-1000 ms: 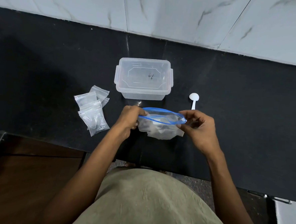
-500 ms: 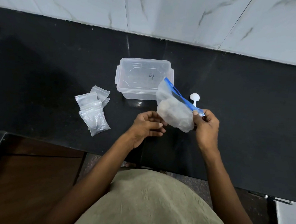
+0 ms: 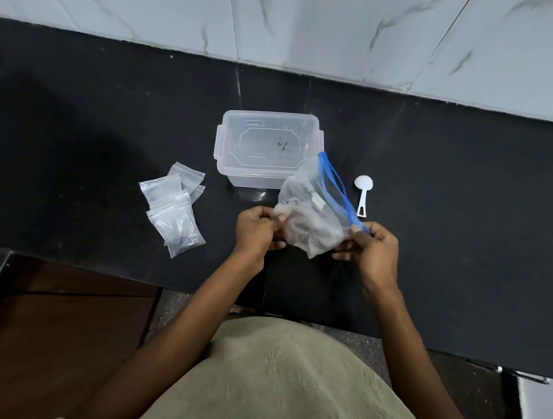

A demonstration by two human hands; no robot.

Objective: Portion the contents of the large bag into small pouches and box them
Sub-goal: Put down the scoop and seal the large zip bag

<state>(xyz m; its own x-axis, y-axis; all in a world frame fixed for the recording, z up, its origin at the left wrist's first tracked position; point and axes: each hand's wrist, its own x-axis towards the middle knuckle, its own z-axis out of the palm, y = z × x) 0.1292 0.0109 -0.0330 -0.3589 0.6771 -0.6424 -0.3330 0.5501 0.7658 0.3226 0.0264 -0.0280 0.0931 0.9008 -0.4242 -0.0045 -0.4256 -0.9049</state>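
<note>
The bag (image 3: 314, 208) is held just above the counter (image 3: 464, 188), in front of the box (image 3: 267, 150) and overlapping its near right corner in view. It is pinched at both ends: the near end of the blue zip strip is gripped by the right hand (image 3: 371, 250), the opposite lower corner by the left hand (image 3: 259, 231). Held this way, the bag is tilted with its contents gathered low, probably so that the mouth can be worked open without spilling.

The bag is thin, clear, crinkled film; pale lumps are seen inside, too blurred to identify. The box is translucent, rectangular, with side clips. The pouches (image 3: 174, 209), small, clear and flat, are stacked loosely to the left, none filled so far as can be judged. A white scoop (image 3: 362, 195) is laid to the right, within reach.
</note>
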